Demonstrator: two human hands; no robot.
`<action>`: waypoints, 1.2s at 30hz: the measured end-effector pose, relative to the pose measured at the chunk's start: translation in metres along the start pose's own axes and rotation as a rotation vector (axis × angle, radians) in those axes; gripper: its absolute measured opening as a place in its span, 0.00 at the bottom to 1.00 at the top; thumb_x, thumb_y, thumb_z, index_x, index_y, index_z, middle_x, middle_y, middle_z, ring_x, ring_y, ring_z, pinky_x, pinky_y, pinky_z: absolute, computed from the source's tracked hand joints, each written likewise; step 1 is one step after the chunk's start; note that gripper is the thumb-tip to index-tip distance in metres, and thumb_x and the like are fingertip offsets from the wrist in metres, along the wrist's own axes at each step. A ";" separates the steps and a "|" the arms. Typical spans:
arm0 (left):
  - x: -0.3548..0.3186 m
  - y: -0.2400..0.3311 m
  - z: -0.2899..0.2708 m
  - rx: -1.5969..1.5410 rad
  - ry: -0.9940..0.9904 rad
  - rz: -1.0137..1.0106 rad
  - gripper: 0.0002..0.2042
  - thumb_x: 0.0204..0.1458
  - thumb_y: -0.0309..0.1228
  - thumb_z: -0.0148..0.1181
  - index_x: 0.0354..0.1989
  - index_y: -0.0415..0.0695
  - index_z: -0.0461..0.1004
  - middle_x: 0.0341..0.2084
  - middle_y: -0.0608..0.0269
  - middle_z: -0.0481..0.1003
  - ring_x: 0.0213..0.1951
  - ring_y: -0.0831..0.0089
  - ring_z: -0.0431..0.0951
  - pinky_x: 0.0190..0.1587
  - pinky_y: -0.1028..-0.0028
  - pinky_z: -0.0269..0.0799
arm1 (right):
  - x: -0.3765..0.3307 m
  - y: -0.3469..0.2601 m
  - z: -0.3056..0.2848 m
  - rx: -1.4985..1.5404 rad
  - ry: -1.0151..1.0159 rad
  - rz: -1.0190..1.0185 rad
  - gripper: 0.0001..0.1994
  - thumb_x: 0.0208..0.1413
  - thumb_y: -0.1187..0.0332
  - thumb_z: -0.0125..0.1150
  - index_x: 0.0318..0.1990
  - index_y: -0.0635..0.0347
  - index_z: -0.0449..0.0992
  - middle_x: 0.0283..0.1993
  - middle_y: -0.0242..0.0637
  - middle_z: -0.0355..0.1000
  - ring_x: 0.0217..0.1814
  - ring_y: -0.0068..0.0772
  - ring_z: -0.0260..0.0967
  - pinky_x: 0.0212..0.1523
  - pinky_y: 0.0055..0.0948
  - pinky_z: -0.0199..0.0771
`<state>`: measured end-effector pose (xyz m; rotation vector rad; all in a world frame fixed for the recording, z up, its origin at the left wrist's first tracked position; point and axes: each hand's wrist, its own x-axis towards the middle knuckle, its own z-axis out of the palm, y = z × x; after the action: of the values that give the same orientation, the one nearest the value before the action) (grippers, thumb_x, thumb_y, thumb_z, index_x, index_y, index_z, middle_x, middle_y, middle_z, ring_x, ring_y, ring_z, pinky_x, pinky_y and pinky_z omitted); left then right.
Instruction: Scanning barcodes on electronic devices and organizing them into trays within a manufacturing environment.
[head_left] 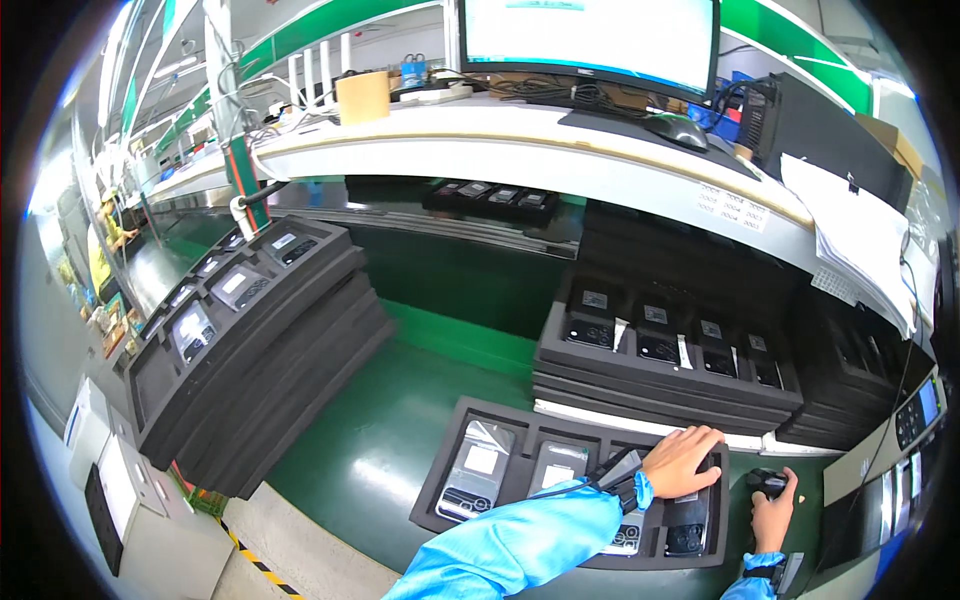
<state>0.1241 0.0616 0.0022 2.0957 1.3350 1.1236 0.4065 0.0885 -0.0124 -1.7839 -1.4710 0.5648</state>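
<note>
My left hand (683, 462) reaches across a black foam tray (432, 512) that holds several phones, camera ends toward me. Its fingers are slightly bent, thumb apart, over the upper end of the rightmost compartment. A dark phone (688, 525) lies in that compartment, partly covered by the hand. Two silver-grey phones, one at the left (478, 465) and one beside it (558, 467), carry white labels; my blue sleeve (510, 545) hides part of the row. Right of the tray, my right hand (770, 520) is closed around a small rounded black device (768, 483), its kind unclear.
Stacked foam trays with phones stand at the left (260, 330) and behind my tray (660, 375). Above is a shelf (500, 135) with a monitor (590, 40), a mouse (676, 130) and cables. Hanging papers (850, 235) and a small-screened device (917, 412) are at the right.
</note>
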 end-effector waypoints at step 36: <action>0.003 -0.010 0.006 -0.038 -0.014 -0.012 0.24 0.55 0.44 0.59 0.56 0.46 0.67 0.48 0.55 0.74 0.54 0.55 0.72 0.58 0.57 0.65 | 0.190 0.113 -0.230 0.732 0.628 -0.028 0.24 0.64 0.42 0.57 0.54 0.52 0.78 0.38 0.22 0.73 0.27 0.10 0.55 0.27 0.17 0.55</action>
<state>0.1239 0.0694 -0.0076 2.0620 1.3081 1.1179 0.6935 0.2031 0.0678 -1.1901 -0.7163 0.3977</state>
